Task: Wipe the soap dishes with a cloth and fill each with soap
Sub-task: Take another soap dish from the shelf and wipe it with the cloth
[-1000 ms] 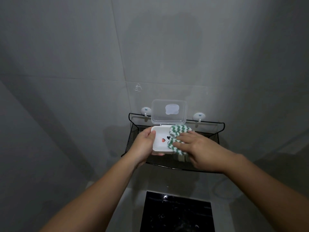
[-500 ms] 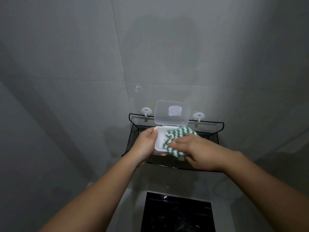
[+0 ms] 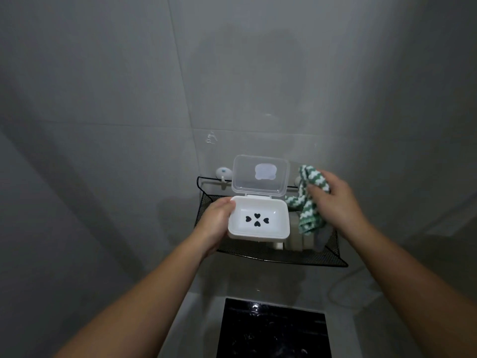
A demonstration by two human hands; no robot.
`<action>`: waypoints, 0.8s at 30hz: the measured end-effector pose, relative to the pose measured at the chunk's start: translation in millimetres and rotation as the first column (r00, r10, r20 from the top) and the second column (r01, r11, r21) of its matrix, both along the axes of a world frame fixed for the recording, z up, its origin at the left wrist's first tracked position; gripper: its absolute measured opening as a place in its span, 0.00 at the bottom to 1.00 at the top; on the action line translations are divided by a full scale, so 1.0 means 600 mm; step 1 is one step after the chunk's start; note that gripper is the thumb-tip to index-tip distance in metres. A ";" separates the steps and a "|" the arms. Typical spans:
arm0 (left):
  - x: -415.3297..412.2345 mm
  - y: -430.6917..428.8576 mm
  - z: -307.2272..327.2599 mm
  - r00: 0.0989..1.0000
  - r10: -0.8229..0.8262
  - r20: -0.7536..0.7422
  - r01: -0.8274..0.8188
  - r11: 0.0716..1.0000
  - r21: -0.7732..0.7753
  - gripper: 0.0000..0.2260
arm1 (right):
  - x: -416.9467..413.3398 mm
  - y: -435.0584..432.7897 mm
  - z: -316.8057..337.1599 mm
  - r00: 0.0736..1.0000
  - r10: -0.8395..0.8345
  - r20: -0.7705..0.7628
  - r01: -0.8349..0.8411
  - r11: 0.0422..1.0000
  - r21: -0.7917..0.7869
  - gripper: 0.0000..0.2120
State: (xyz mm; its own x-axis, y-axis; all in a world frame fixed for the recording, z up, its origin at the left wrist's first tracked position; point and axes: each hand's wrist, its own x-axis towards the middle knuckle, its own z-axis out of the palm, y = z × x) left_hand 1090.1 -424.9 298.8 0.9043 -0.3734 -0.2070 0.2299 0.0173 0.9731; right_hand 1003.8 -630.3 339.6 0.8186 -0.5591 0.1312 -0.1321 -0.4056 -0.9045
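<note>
White dish (image 3: 268, 210) with a clear lid (image 3: 260, 187) sits in the left hand (image 3: 215, 226). The fingers curl round its left end and the thumb lies on the rim. The lid stands open and points up. The dish is held over the left side of the black rack (image 3: 296, 255), near its front edge. Inside it is bare, with four small black hearts on the bottom. No soap is in it.

The right hand (image 3: 335, 205) holds a green and white cloth (image 3: 307, 218), bunched in its fingers. It is up over the right side of the rack, near the back edge. The cloth hangs down just beside the dish. It does not look like it touches the dish. The two hands are apart.

I think the wipe of this dish is done, or nearly done. The next step looks like the soap. For that the right hand needs to be free, so the cloth must go down somewhere. Then the soap goes flat into the open dish while the left hand keeps it level.

Some white blocks (image 3: 296, 241) lie in the rack under the cloth. I cannot tell if they are soap or more dishes.
</note>
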 end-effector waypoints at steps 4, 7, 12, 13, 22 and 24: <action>-0.002 -0.002 -0.003 1.000 0.001 0.020 -0.001 1.000 0.005 0.12 | 0.017 0.008 0.006 0.999 -0.029 -0.044 0.037 0.981 0.191 0.13; -0.004 -0.002 0.003 0.999 -0.001 0.035 0.001 1.000 0.003 0.10 | 0.021 0.025 0.009 0.995 0.029 -0.095 -0.001 0.961 0.275 0.08; -0.003 -0.002 0.007 0.999 -0.044 -0.003 0.043 0.998 -0.055 0.20 | 0.023 0.037 0.008 0.990 0.108 -0.087 -0.071 0.932 0.355 0.05; -0.003 -0.002 0.008 0.998 -0.061 -0.012 0.060 0.996 -0.071 0.20 | 0.023 0.038 0.008 0.990 0.113 -0.084 -0.075 0.929 0.363 0.04; 0.014 -0.011 0.005 1.000 0.007 0.025 -0.007 1.000 -0.003 0.13 | 0.022 0.039 0.010 0.976 0.182 -0.119 -0.123 0.912 0.391 0.06; 0.018 -0.013 0.000 1.000 0.012 -0.001 -0.012 1.000 -0.008 0.13 | 0.022 0.039 0.009 0.974 0.189 -0.123 -0.129 0.915 0.382 0.07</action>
